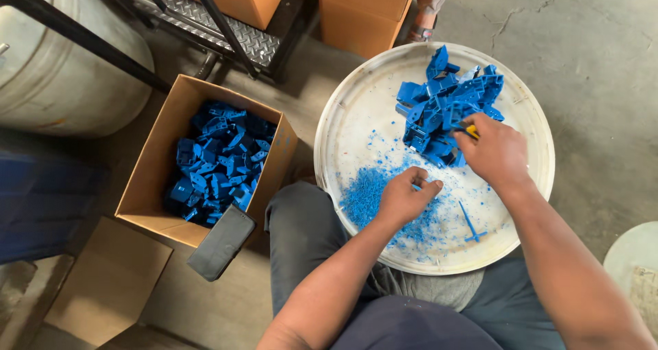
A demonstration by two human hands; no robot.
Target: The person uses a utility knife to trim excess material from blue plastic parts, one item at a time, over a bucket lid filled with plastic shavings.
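On the round tray [356, 103], right hand [497, 151] closed over half-hidden yellow-tipped tool [471, 131], left hand's [404, 198] grip unclear.

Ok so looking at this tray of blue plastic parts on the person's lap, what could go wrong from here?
1. The round tray seems to rest on the knees; a shift could tip the blue parts onto the floor.
2. The right hand holds a small yellow-handled tool among the parts, near the left hand; a slip might nick fingers.
3. Loose blue trimmings lie near the rim and could spill off.
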